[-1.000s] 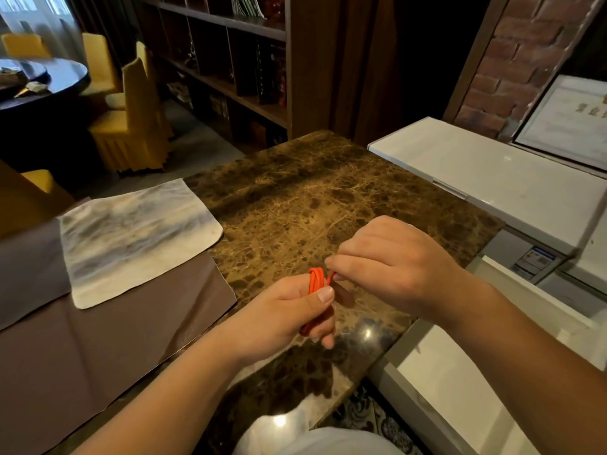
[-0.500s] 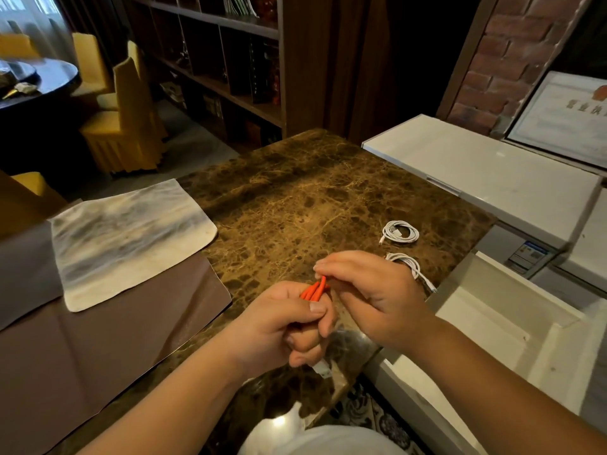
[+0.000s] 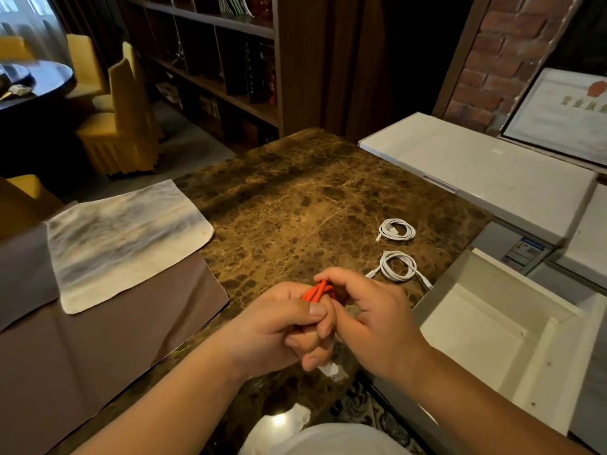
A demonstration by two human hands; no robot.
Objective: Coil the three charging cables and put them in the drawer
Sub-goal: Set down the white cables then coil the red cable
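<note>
Dark marble surface [image 3: 295,198] with a grey cloth [image 3: 124,241] at its left edge. Centre: left hand [image 3: 279,330] grips the orange cable [image 3: 317,292] bundle, long axis running roughly away from the person; right hand [image 3: 371,316] pinches its far end. Right of the hands: two coiled white cables [image 3: 397,229] [image 3: 397,266] near the edge. Far right: open white drawer [image 3: 558,349], apparently empty, nearer the right hand.

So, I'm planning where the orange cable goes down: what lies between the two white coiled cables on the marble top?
Nothing: the head view shows bare marble top between the far white coil and the near white coil.
</note>
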